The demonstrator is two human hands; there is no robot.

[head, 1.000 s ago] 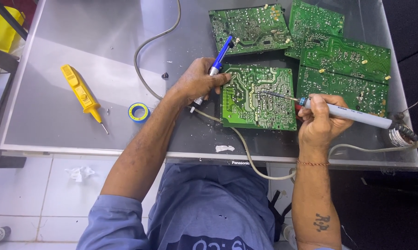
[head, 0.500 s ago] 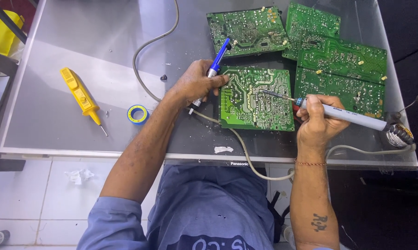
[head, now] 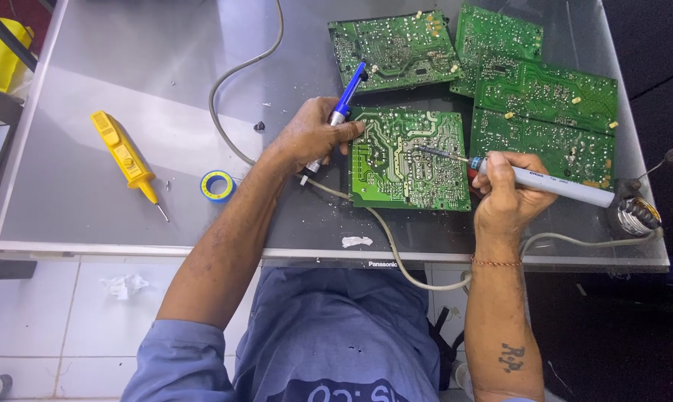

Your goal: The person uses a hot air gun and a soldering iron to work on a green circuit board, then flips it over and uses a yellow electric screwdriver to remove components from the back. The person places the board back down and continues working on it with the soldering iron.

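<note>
A green circuit board (head: pixel 408 158) lies solder side up on the grey table (head: pixel 113 82) in front of me. My left hand (head: pixel 310 138) rests at the board's left edge and grips a blue pen-shaped tool (head: pixel 347 100) that sticks up and away. My right hand (head: pixel 509 191) holds a grey soldering iron (head: pixel 546 184), with its thin tip lying on the middle of the board.
Several more green circuit boards (head: pixel 500 71) lie at the back right. A yellow tester screwdriver (head: pixel 126 158) and a blue tape roll (head: pixel 218 185) sit at the left. A coiled iron stand (head: pixel 634 212) is at the right edge. A grey cable (head: pixel 232 82) crosses the table.
The soldering iron's tip has stayed on the board with only a slight shift. Both hands keep their grip and place.
</note>
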